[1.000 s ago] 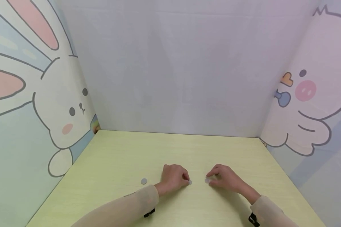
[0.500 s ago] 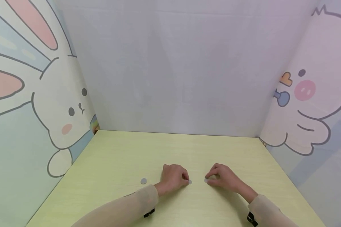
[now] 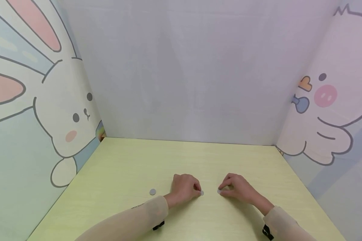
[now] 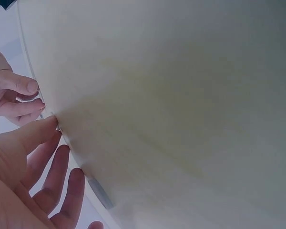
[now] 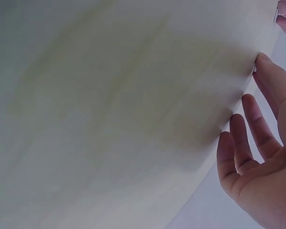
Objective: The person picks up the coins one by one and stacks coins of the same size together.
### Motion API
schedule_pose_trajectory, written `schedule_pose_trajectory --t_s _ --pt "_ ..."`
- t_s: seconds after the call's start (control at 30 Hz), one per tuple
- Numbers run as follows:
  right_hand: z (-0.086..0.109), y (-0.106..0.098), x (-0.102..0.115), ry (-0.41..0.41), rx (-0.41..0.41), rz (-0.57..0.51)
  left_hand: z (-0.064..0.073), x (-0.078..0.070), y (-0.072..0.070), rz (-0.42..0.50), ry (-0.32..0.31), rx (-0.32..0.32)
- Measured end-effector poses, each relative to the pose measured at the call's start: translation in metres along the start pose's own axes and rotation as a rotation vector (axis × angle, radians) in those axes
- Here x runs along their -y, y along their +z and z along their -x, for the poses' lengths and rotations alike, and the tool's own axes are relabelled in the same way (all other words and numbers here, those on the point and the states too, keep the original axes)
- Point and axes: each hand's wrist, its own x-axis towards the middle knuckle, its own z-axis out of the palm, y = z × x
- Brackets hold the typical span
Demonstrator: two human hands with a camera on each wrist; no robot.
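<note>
Three small grey coins lie in a row on the table. My left hand (image 3: 185, 188) rests on the table, thumb and forefinger pinching the edge of the middle coin (image 3: 202, 193). My right hand (image 3: 239, 189), opposite it, holds the right coin (image 3: 219, 191) between thumb and forefinger, mostly covered by the fingertips. Between the two pinched coins is a short gap. To the left, beyond my left wrist, the third coin (image 3: 152, 191) lies flat and untouched. In the left wrist view that coin (image 4: 101, 193) appears near the fingers, seen almost edge-on.
The pale yellow table (image 3: 132, 157) reaches back to a plain whitish cloth wall (image 3: 193, 77). Printed panels flank it: a rabbit (image 3: 63, 113) on the left and a white cartoon figure (image 3: 328, 110) on the right.
My right hand has shifted slightly left, and its thumb and forefinger have closed further over the right coin. The left hand and the far-left coin have stayed in place.
</note>
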Motion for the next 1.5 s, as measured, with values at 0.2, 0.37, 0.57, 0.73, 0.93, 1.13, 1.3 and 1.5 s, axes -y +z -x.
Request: schedule_pose_trajectory --t_s 0.2,0.37,0.57,0.73,0.93,1.13,1.3,1.5 --pt "-0.002 0.0 0.001 -0.007 0.019 -0.015 0.0 0.0 0.0 -0.009 0.004 -0.007" --pt "-0.003 0.0 0.002 -0.029 0.025 0.018 0.001 0.0 0.001 -0.015 0.005 -0.01" --pt "-0.003 -0.001 0.003 -0.048 0.025 0.031 0.001 0.0 0.001 -0.014 0.004 -0.008" --pt "-0.004 -0.002 0.003 -0.051 0.033 0.036 0.001 -0.001 -0.001 -0.01 0.007 -0.008" --pt "-0.007 -0.002 0.003 -0.117 0.045 0.093 0.001 -0.002 -0.002 -0.007 0.009 -0.006" --pt "-0.009 -0.001 0.005 -0.143 0.044 0.111 0.001 -0.002 -0.002 -0.02 0.007 -0.009" --pt "-0.011 0.001 0.004 -0.124 0.052 0.113 0.001 -0.001 -0.001 -0.027 0.007 -0.008" --pt "-0.015 0.004 0.006 -0.12 0.052 0.117 0.0 -0.002 -0.002 -0.031 0.007 -0.003"
